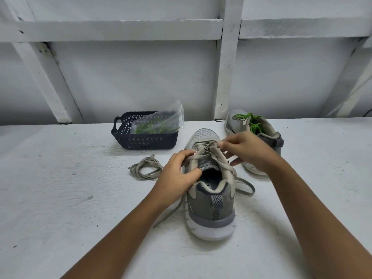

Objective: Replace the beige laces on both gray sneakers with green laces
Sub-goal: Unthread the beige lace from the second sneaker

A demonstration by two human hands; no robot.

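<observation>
A gray sneaker (211,204) stands in front of me, heel toward me, with a beige lace (223,160) threaded through its eyelets and loose ends trailing off both sides. My left hand (177,174) grips the shoe's left side at the collar, fingertips on the lace. My right hand (247,151) pinches the lace near the toe-end eyelets. Behind it on the right lies the second gray sneaker (267,135), which carries a green lace (251,121). A loose beige lace (144,168) lies coiled on the surface to the left.
A dark perforated basket (141,139) stands at the back left, holding a clear plastic bag (161,121) with green laces inside. The white work surface (60,188) ends at a white framed wall (141,77) behind.
</observation>
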